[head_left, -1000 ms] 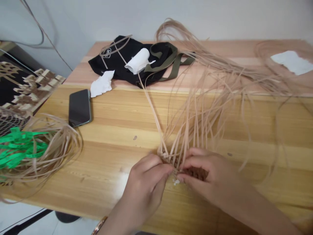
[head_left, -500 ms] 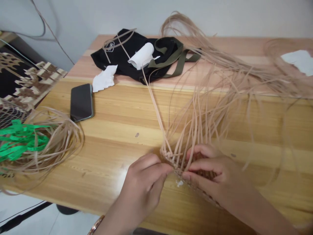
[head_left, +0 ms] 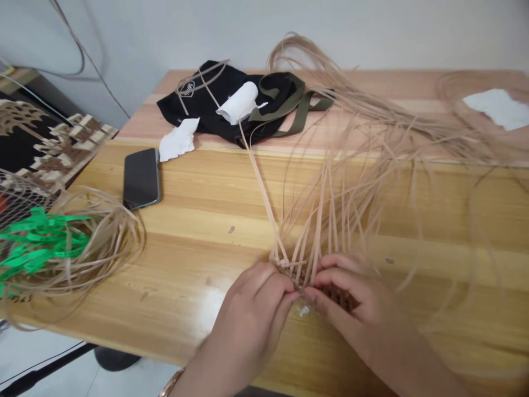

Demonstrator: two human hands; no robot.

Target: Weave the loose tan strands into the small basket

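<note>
A small woven piece (head_left: 303, 271) of flat tan strips lies near the front of the table, partly covered by my fingers. Many loose strips (head_left: 330, 204) fan up and away from its edge. My left hand (head_left: 260, 311) pinches the left part of the woven edge between thumb and fingers. Close beside it, my right hand (head_left: 351, 298) pinches the same edge, with its fingers curled behind the strips. Both sets of fingertips nearly meet. One pair of strips (head_left: 262, 187) stretches from the left corner toward the back.
A phone (head_left: 141, 177), torn white paper (head_left: 180, 139) and a black bag (head_left: 223, 94) with a paper roll (head_left: 239, 102) lie at the back left. A tan strip coil (head_left: 119, 231) with green ties (head_left: 41, 242) sits at left. More strips (head_left: 363, 99) spread toward the right, near white paper (head_left: 498, 107).
My left hand has shifted slightly right and its fingers have closed in over the woven edge. My right fingers have moved slightly left. The whole view has tilted up a little.
</note>
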